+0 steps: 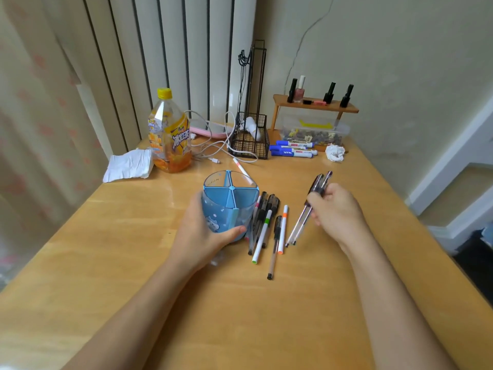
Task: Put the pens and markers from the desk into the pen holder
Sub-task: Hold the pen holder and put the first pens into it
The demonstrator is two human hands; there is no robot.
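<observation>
On worktop (pixel 266 303): holder (pixel 229 204), empty, left hand (pixel 202 236) wrapped round it. Right hand (pixel 336 206) grips 2 pens (pixel 301 222). Loose pens (pixel 266 225) beside holder; light, stiff, slippery; pinch mid-barrel.

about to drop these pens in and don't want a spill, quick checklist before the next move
1. Blue pen holder steadied by left hand: ok.
2. Holder upright on the desk: ok.
3. Compartments free of pens: ok, none seen inside.
4. Right hand grip on the black gel pens: ok, bundle held mid-shaft.
5. Pens lined up over the holder: not ok, they are off to its right.
6. Caps on tight: cannot tell.
</observation>
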